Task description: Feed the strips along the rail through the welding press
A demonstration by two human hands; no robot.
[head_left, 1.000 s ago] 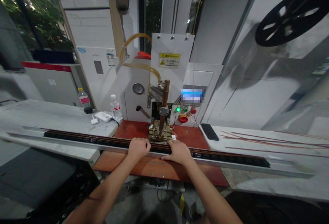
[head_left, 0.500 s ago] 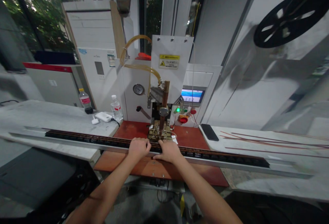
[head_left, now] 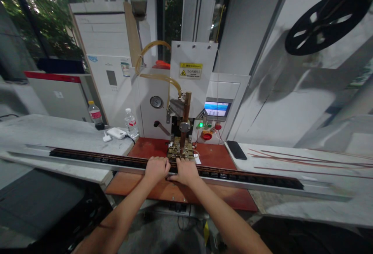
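Note:
A long metal channel (head_left: 233,183) lies across the machine's reddish-brown bed, with a black segmented strip (head_left: 262,179) and thin copper-coloured rods along it. My left hand (head_left: 156,169) is closed over the strip and channel just left of centre, its far fingertips hidden. Close beside it, my right hand (head_left: 187,171) grips the same channel, fingers over the top and thumb toward the near side. Directly beyond the hands is a brass-coloured clamp block (head_left: 179,149). Above that block stands an upright copper electrode rod (head_left: 187,108) on the white machine (head_left: 190,90).
Two bottles, one cola (head_left: 95,114) and one clear (head_left: 131,123), and a white power bank (head_left: 116,132) are on the left table. A phone (head_left: 236,150) and several loose copper rods (head_left: 279,157) lie on the right one. A black reel (head_left: 326,20) hangs upper right.
My right hand has shifted slightly left along the channel, closer to my left hand. The left hand keeps its place, and the whole view has moved a little.

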